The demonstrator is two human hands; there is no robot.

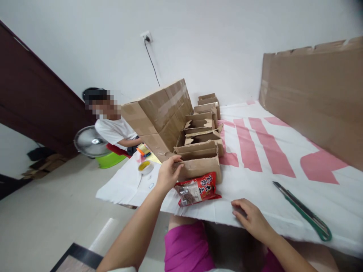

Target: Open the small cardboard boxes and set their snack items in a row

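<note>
My left hand (168,173) is at the left end of the nearest cardboard box (200,169), its thumb on the near side and its fingers over the top edge. Right below that box lies a red snack packet (198,189) with a clear window, near the table's front edge. My right hand (252,219) rests at the table edge, right of the packet, holding nothing, with thumb and loosely bent fingers apart. Farther right, a green utility knife (304,212) lies on the cloth. Behind the nearest box stand several open cardboard compartments (200,122) in a row.
A tall cardboard panel (167,113) stands left of the compartments. Another big cardboard piece (312,98) is at the right. A tape roll (145,167) sits on the white and pink tablecloth (255,151). Another person (113,126) sits at the left beside a fan (90,141).
</note>
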